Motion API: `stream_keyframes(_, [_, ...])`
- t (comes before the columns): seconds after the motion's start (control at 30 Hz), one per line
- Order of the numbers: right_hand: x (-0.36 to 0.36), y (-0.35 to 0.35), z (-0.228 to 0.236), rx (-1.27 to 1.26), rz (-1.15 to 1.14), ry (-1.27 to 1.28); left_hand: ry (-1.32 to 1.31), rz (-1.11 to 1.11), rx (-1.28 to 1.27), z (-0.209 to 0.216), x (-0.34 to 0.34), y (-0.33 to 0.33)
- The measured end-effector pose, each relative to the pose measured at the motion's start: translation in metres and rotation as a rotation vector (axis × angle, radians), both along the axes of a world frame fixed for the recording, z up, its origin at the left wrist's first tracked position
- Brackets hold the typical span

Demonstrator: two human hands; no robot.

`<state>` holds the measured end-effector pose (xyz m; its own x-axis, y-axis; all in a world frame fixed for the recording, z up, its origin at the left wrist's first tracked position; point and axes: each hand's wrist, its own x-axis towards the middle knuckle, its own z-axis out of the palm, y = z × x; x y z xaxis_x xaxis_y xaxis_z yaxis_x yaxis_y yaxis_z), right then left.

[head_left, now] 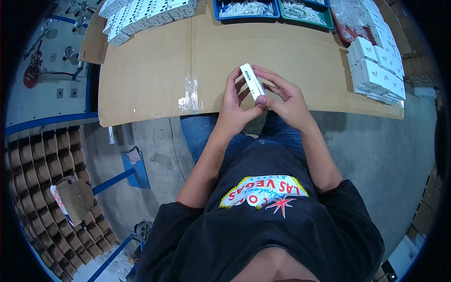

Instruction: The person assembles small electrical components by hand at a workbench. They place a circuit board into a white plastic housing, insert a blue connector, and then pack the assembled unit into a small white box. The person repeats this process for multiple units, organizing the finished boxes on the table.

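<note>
A small white box (252, 82) with dark print on its narrow side is held between my two hands, above the near edge of the cardboard-covered table (150, 80). My left hand (233, 103) grips it from the left, fingers behind it and thumb near its lower end. From the other side my right hand (285, 98) holds it too, with the thumb pressed on the lower end and the fingers curled around the far end. The box is tilted, its top leaning left. Its far face is hidden from me.
Rows of white boxes (145, 18) stand at the back left, and a stack of white cartons (376, 70) at the right edge. Far back are a blue tray (246, 19) and a green tray (307, 23) of small white parts, beside clear plastic bags (350, 16). A partitioned cardboard rack (51, 202) stands lower left.
</note>
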<state>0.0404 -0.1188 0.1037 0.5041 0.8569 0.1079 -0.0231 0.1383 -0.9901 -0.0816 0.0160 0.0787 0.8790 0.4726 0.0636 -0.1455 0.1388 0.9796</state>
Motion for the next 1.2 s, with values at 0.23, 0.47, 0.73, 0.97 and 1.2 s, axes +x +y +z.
stream_keyframes(0.23, [0.003,-0.005,0.0,-0.027,-0.007,-0.38,-0.005,-0.039,-0.055,-0.006,-0.002,0.002])
stream_keyframes(0.47, [0.001,-0.001,0.005,-0.024,-0.051,-0.515,-0.047,0.026,-0.002,-0.011,-0.003,-0.001])
stream_keyframes(0.73, [0.012,-0.014,0.019,-0.095,0.099,-0.167,-0.058,0.051,0.332,-0.013,0.0,0.005])
stream_keyframes(0.97, [0.014,-0.016,0.024,-0.154,0.059,-0.093,-0.012,0.012,0.526,-0.007,0.002,0.003])
stream_keyframes(1.2, [0.018,-0.018,0.041,-0.342,0.019,-0.359,-0.007,-0.045,0.71,-0.004,0.003,-0.002])
